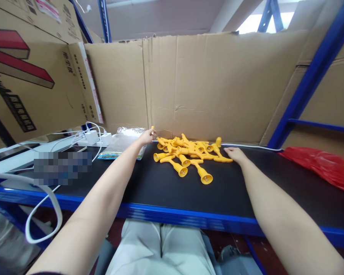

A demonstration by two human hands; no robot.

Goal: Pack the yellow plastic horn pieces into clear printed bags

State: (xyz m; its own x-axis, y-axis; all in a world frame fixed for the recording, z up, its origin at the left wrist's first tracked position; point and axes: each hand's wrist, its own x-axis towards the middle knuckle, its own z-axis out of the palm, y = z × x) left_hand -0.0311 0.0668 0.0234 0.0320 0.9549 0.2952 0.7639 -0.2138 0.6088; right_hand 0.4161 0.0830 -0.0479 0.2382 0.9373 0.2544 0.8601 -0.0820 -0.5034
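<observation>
Centrally, a pile of yellow plastic pieces [189, 152] lies on the black worktop [160, 187], close against the cardboard backing [206, 84]. Each piece shows a thin stem flaring to a bell-shaped cup. Left hand [147, 136] sits at the pile's left edge, fingers closed in a pinch on one small yellow piece [152, 129], lifted just above the heap. Right hand [235, 154] rests at the pile's right edge, fingers loosely spread and flat, touching the nearest piece, gripping nothing. Judging by look, the pieces are light, stiff and smooth, likely to slide and tangle; the stem seems the surest place to pinch. Left of the pile: a clear plastic bag [126, 139], then white chargers and cables [93, 137]. Well right of the pile: a red plastic bag [321, 166].
</observation>
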